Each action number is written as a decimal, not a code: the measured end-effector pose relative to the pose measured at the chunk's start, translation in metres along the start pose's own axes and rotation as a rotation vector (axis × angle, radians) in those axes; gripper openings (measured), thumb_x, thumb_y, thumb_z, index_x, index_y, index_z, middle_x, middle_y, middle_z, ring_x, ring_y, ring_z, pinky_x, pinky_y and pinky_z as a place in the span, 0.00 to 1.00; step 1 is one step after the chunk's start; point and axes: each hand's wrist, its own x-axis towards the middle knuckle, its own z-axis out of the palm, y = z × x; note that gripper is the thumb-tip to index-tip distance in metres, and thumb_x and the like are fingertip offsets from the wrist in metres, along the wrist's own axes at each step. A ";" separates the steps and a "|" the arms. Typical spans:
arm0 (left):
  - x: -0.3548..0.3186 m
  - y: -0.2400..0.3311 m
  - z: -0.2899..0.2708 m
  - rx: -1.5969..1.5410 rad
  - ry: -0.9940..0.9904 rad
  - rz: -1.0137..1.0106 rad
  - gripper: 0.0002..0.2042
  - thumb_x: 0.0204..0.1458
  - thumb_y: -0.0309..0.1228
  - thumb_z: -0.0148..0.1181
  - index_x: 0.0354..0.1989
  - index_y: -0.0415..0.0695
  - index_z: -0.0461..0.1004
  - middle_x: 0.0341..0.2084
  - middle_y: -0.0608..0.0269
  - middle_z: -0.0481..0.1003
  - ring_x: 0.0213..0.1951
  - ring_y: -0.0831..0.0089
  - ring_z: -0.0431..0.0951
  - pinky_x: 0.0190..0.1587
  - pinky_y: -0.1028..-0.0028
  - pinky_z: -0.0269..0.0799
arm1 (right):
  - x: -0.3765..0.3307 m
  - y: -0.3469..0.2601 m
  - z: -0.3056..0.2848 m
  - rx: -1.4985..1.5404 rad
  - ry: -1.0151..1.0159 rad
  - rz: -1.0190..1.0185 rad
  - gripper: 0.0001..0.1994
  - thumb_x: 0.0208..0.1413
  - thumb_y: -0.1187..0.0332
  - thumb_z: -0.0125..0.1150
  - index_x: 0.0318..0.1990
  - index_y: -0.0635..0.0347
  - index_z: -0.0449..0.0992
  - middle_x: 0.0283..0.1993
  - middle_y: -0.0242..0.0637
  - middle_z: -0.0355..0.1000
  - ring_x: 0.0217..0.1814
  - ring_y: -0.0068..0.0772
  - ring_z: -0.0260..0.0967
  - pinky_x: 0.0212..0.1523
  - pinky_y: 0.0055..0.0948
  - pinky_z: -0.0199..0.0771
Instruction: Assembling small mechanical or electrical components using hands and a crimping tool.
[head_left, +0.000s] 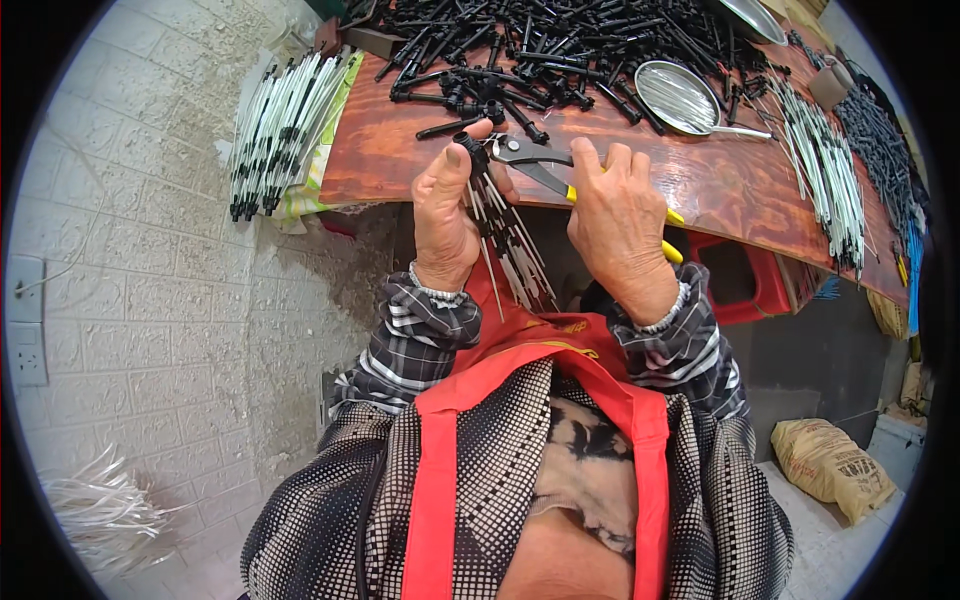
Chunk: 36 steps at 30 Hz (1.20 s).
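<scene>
My left hand is closed around a bundle of thin white rods with black fittings. The rods hang down from it over my red apron. In my right hand are pliers-like cutters with dark jaws and yellow handles, and my fingers wrap round the handles. The jaws reach left to the black upper end of the bundle, close to my left fingertips. Whether they touch a rod is too small to tell. Loose black plastic tube fittings are heaped on the wooden table just beyond both hands.
A metal pan of thin clear strips sits on the table. Bundled white rods lie at the left edge and on the right. Under the table stands a red stool. A yellowish sack and white strips lie on the floor.
</scene>
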 end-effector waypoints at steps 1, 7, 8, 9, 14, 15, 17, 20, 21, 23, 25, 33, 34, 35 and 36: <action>0.000 0.001 -0.001 -0.002 0.000 0.001 0.26 0.62 0.46 0.50 0.56 0.34 0.68 0.24 0.57 0.75 0.28 0.71 0.77 0.34 0.75 0.72 | 0.001 0.001 -0.001 -0.002 0.000 -0.001 0.21 0.45 0.77 0.58 0.50 0.56 0.68 0.37 0.43 0.65 0.41 0.46 0.67 0.32 0.38 0.74; -0.002 0.003 -0.005 -0.074 -0.129 -0.021 0.26 0.62 0.47 0.50 0.57 0.34 0.67 0.24 0.55 0.75 0.29 0.70 0.77 0.34 0.74 0.73 | 0.005 0.017 -0.011 0.141 -0.124 -0.110 0.25 0.44 0.79 0.56 0.54 0.58 0.67 0.40 0.45 0.65 0.44 0.50 0.65 0.39 0.43 0.73; -0.002 0.003 -0.005 -0.078 -0.147 -0.024 0.26 0.62 0.47 0.50 0.57 0.34 0.67 0.25 0.55 0.76 0.29 0.69 0.77 0.34 0.74 0.73 | 0.005 0.020 -0.012 0.172 -0.143 -0.142 0.25 0.45 0.80 0.56 0.55 0.58 0.67 0.40 0.45 0.65 0.45 0.51 0.65 0.40 0.44 0.73; -0.002 0.002 -0.005 -0.077 -0.146 -0.026 0.26 0.62 0.47 0.50 0.57 0.34 0.67 0.25 0.55 0.76 0.29 0.69 0.77 0.34 0.74 0.73 | 0.007 0.021 -0.014 0.173 -0.144 -0.141 0.25 0.45 0.80 0.56 0.55 0.58 0.67 0.40 0.45 0.65 0.45 0.51 0.65 0.40 0.44 0.73; -0.003 0.001 -0.007 -0.114 -0.185 -0.047 0.26 0.63 0.46 0.49 0.58 0.34 0.66 0.26 0.54 0.76 0.29 0.68 0.77 0.35 0.73 0.74 | 0.010 0.025 -0.017 0.210 -0.111 -0.188 0.29 0.44 0.82 0.54 0.59 0.58 0.64 0.44 0.47 0.65 0.48 0.52 0.63 0.44 0.44 0.72; -0.002 0.001 -0.008 -0.124 -0.192 -0.053 0.26 0.63 0.46 0.49 0.58 0.34 0.66 0.26 0.53 0.76 0.29 0.68 0.77 0.35 0.72 0.74 | 0.010 0.026 -0.017 0.213 -0.105 -0.197 0.30 0.44 0.83 0.54 0.59 0.58 0.64 0.44 0.47 0.65 0.49 0.53 0.62 0.44 0.44 0.72; -0.002 0.000 -0.008 -0.133 -0.199 -0.060 0.26 0.63 0.46 0.49 0.58 0.34 0.66 0.26 0.53 0.76 0.29 0.68 0.77 0.35 0.72 0.74 | 0.010 0.028 -0.016 0.218 -0.099 -0.205 0.30 0.44 0.84 0.54 0.60 0.58 0.63 0.45 0.48 0.65 0.50 0.53 0.62 0.44 0.44 0.72; -0.002 0.000 -0.008 -0.180 -0.211 -0.082 0.27 0.62 0.46 0.50 0.58 0.34 0.66 0.26 0.53 0.75 0.29 0.67 0.76 0.35 0.71 0.74 | 0.010 0.029 -0.017 0.267 -0.123 -0.223 0.32 0.44 0.84 0.54 0.61 0.58 0.62 0.46 0.48 0.64 0.51 0.53 0.61 0.45 0.43 0.72; -0.003 0.000 -0.008 -0.178 -0.210 -0.084 0.27 0.62 0.46 0.50 0.58 0.34 0.66 0.26 0.53 0.75 0.29 0.67 0.76 0.35 0.71 0.74 | 0.010 0.029 -0.017 0.269 -0.123 -0.222 0.32 0.44 0.84 0.54 0.61 0.58 0.62 0.46 0.48 0.64 0.51 0.53 0.61 0.45 0.43 0.72; -0.003 0.000 -0.008 -0.179 -0.213 -0.083 0.27 0.62 0.47 0.50 0.58 0.34 0.66 0.26 0.53 0.75 0.29 0.67 0.76 0.35 0.71 0.74 | 0.010 0.030 -0.016 0.274 -0.113 -0.243 0.32 0.45 0.83 0.55 0.61 0.57 0.61 0.46 0.48 0.64 0.52 0.53 0.62 0.45 0.43 0.72; -0.002 0.000 -0.009 -0.178 -0.215 -0.084 0.27 0.62 0.47 0.50 0.58 0.34 0.66 0.26 0.53 0.75 0.29 0.67 0.76 0.35 0.71 0.74 | 0.011 0.030 -0.016 0.277 -0.107 -0.252 0.32 0.45 0.83 0.55 0.61 0.57 0.61 0.47 0.48 0.64 0.52 0.53 0.62 0.44 0.43 0.72; -0.007 -0.001 -0.009 -0.135 -0.281 -0.097 0.29 0.60 0.48 0.52 0.57 0.33 0.66 0.25 0.52 0.75 0.28 0.66 0.76 0.34 0.70 0.74 | 0.032 0.042 -0.051 0.073 -0.198 -0.286 0.21 0.46 0.78 0.57 0.51 0.56 0.71 0.41 0.45 0.69 0.45 0.49 0.67 0.42 0.42 0.72; -0.008 -0.002 -0.009 -0.138 -0.297 -0.102 0.30 0.59 0.49 0.54 0.57 0.32 0.66 0.25 0.52 0.75 0.28 0.66 0.76 0.33 0.69 0.74 | 0.036 0.048 -0.056 0.095 -0.226 -0.353 0.19 0.46 0.77 0.59 0.49 0.57 0.73 0.38 0.45 0.70 0.42 0.49 0.68 0.40 0.41 0.72; -0.011 -0.003 -0.010 -0.134 -0.303 -0.105 0.31 0.58 0.50 0.55 0.57 0.32 0.66 0.25 0.52 0.75 0.27 0.65 0.76 0.32 0.69 0.74 | 0.042 0.053 -0.058 0.126 -0.256 -0.426 0.17 0.45 0.75 0.61 0.46 0.57 0.75 0.34 0.44 0.71 0.39 0.49 0.70 0.38 0.40 0.72; -0.013 -0.004 -0.011 -0.135 -0.314 -0.111 0.32 0.57 0.50 0.56 0.57 0.32 0.66 0.25 0.52 0.75 0.27 0.65 0.76 0.32 0.69 0.73 | 0.048 0.057 -0.062 0.155 -0.287 -0.495 0.15 0.44 0.74 0.62 0.43 0.58 0.76 0.31 0.44 0.72 0.35 0.48 0.71 0.35 0.39 0.73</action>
